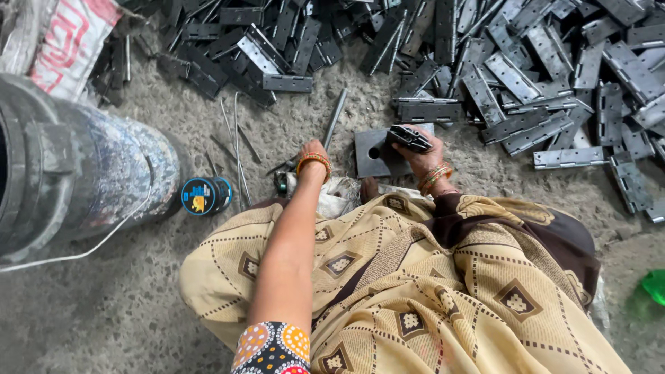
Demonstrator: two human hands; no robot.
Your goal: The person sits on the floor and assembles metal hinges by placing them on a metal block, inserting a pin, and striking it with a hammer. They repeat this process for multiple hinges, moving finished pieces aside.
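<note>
Right hand [419,149] is gripping a dark folded hinge [410,137], fingers clenched round it, steadying it on the square steel block w/ a hole [370,154]. Left hand [312,154] is reaching down by thin pins [235,131]; can't tell its fingers. Hinge pile [526,76] lying close behind.

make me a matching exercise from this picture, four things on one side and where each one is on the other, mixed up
Things:
1. hinge
2. square plate with a hole
3. small round blue tin
4. pile of hinges

Places:
A. spread on the floor along the top and right
B. on the floor beside the big drum
C. gripped in the right hand
D. flat on the floor under the right hand

Pairs: 1-C, 2-D, 3-B, 4-A

The left hand reaches down near thin rods.
</note>
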